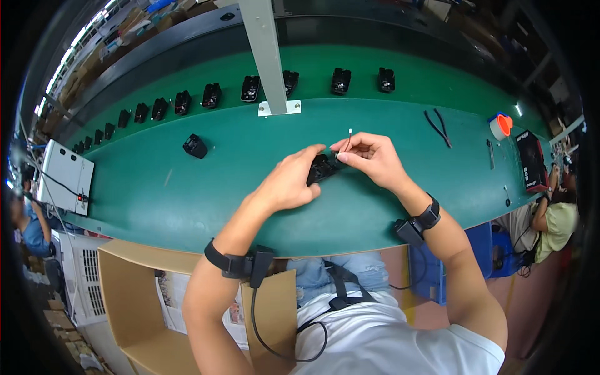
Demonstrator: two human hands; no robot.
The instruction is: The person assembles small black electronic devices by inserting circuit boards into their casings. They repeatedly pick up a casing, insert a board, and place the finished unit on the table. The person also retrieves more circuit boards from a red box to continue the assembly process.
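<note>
Near the middle of the green bench, my left hand (290, 178) is closed round a small black plastic housing (320, 170), pressing it to the bench top. At the housing's upper right end, my right hand (372, 159) pinches a thin cable (349, 142) between thumb and fingertips. The cable sticks up past the fingers and ends in a small white connector (350, 130). Where its other end goes is hidden by the fingers. A similar black housing (195, 146) stands alone to the left of my hands.
Several black housings (211, 95) line the green belt (362, 62) beyond the bench. A grey post (265, 56) rises at its far edge. Pliers (442, 128), an orange tape roll (500, 126) and a black box (531, 161) lie right; a white case (65, 178) stands left. An open carton (128, 300) sits below.
</note>
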